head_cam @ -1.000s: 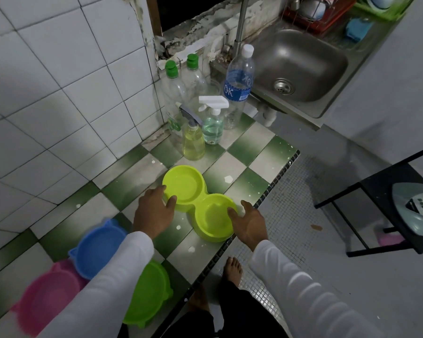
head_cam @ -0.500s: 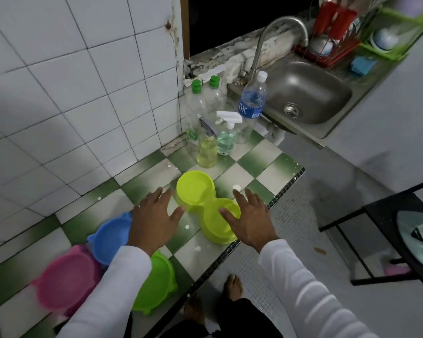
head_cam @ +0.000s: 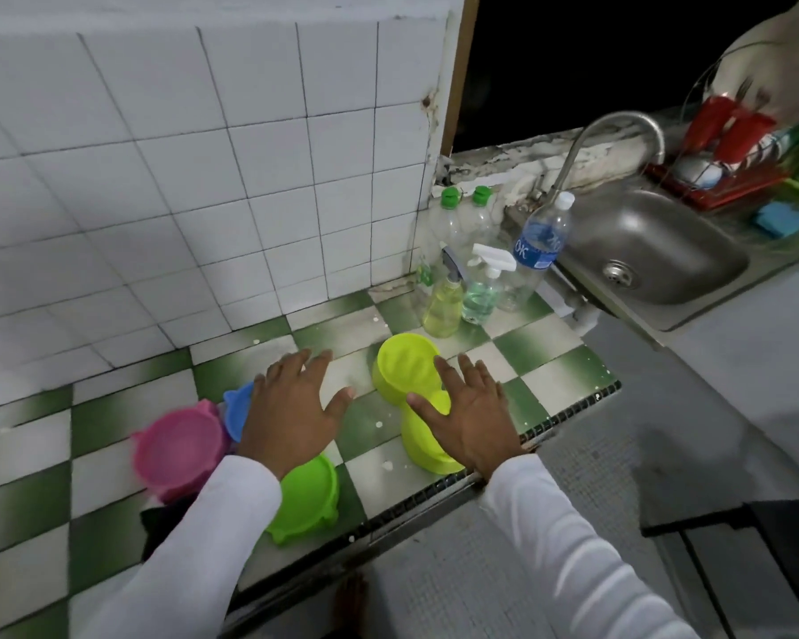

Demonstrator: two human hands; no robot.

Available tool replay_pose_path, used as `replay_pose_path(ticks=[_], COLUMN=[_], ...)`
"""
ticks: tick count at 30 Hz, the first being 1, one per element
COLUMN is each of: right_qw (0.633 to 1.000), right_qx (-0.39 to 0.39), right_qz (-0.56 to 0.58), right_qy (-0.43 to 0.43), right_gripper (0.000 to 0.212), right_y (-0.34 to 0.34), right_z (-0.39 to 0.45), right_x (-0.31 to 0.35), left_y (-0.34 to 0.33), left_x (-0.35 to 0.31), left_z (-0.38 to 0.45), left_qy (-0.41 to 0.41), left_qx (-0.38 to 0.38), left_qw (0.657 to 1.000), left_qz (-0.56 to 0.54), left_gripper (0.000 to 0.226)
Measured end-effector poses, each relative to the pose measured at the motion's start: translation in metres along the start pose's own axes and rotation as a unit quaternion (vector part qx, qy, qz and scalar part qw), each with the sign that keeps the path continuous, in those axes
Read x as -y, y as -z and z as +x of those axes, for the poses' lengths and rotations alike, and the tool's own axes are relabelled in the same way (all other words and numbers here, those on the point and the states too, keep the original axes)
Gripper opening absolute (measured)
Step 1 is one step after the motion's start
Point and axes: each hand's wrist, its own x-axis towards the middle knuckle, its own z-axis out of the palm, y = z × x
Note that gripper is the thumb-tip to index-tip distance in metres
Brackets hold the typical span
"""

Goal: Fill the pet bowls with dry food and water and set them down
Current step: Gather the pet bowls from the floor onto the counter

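Along the front edge of the worktop (head_cam: 568,362), the yellow-green double bowl (head_cam: 404,366) is sitting empty, one cup toward the wall, the other at the lip. Both hands are hovering with fingers spread wide and holding nothing: the right hand (head_cam: 473,415) over the near cup, the left hand (head_cam: 291,408) over bare tile beside it. To lift it well, I would be gripping both ends and keeping it level, since the near cup is sitting close to the drop. The white tiled wall (head_cam: 181,177) is backing the green-and-white checked top, with the steel sink (head_cam: 656,251) and tap (head_cam: 610,131) at its far right corner. Near the left are lying a pink bowl (head_cam: 178,445), a green bowl (head_cam: 307,498) and a blue bowl (head_cam: 237,415). A water bottle (head_cam: 538,251) and spray bottles (head_cam: 483,288) are standing in the back corner.
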Motion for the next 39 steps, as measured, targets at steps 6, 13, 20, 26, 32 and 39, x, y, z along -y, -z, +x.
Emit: replay_pose_path(ticks=[6, 13, 20, 26, 32, 39], right_qw=[0.998, 0.993, 0.983, 0.973, 0.970, 0.973], right_qx=[0.016, 0.033, 0.029, 0.039, 0.039, 0.041], right_qz=[-0.001, -0.019, -0.031, -0.036, -0.035, -0.026], right_qy=[0.056, 0.116, 0.180, 0.223, 0.238, 0.224], right_gripper=[0.082, 0.083, 0.085, 0.084, 0.083, 0.081], right_y=[0.006, 0.005, 0.002, -0.006, -0.032, -0.068], right_z=[-0.015, -0.042, -0.079, -0.115, -0.161, -0.230], right_x=[0.011, 0.031, 0.070, 0.112, 0.158, 0.211], left_y=[0.009, 0.014, 0.031, 0.050, 0.062, 0.078], left_x=[-0.003, 0.006, 0.036, 0.067, 0.110, 0.168], left_z=[-0.044, -0.099, -0.161, -0.220, -0.284, -0.359], left_qy=[0.040, 0.116, 0.119, 0.156, 0.183, 0.178], left_qx=[-0.038, -0.051, -0.113, -0.123, -0.128, -0.121], left_qw=[0.998, 0.992, 0.986, 0.978, 0.973, 0.976], left_qz=[-0.016, -0.011, 0.025, 0.065, 0.049, 0.039], left_gripper=[0.090, 0.094, 0.073, 0.074, 0.080, 0.073])
